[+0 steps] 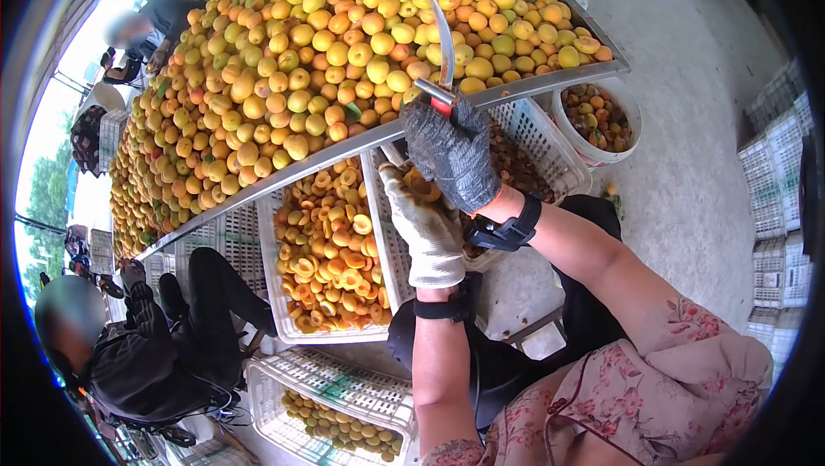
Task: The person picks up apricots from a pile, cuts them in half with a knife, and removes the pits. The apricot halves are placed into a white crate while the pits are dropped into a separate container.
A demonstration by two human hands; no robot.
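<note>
My right hand [451, 152], in a dark grey knitted glove, grips a knife with a curved blade [444, 41]. A bit of red handle and a short metal bar show at the top of the fist, and the blade points up over the fruit pile. Just left of it, my left hand [423, 225] wears a cream glove and holds an apricot [421, 186], partly covered by the fingers and the other hand. Both hands are at the near edge of a metal-rimmed table heaped with whole apricots [292, 62].
Below the table edge stands a white crate with halved apricots [335, 251]. A crate of dark pits [520, 161] and a white bucket [599, 122] lie to the right. Another crate [335, 389] sits lower left. A co-worker [155, 363] sits at left; crates [778, 182] are stacked far right.
</note>
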